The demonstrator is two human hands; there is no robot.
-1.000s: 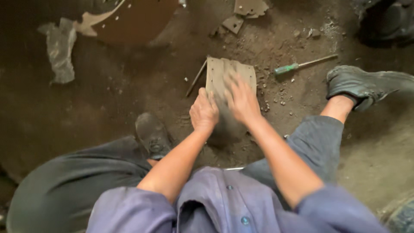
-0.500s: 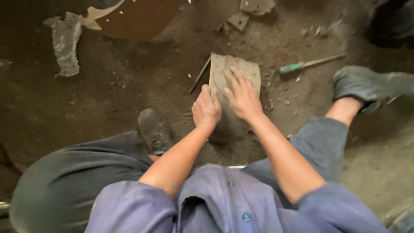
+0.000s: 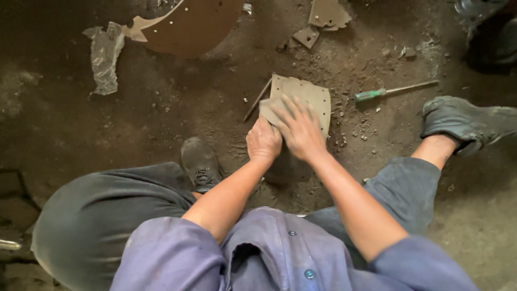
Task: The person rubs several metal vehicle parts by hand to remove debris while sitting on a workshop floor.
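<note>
A person sits on the dirt floor (image 3: 107, 140) with both hands on a grey perforated plate (image 3: 309, 97) lying near the middle of the floor between the legs. The left hand (image 3: 264, 141) is curled at the plate's near left corner, gripping its edge. The right hand (image 3: 299, 128) lies flat with fingers spread, pressing on the plate's top. A thin metal rod (image 3: 257, 99) lies just beside the plate's left edge, and a green-handled screwdriver (image 3: 393, 90) rests near its right side. A crumpled plastic scrap (image 3: 105, 56) lies toward the far left of the floor.

Dark, gritty dirt floor (image 3: 161, 124) strewn with small debris.
</note>
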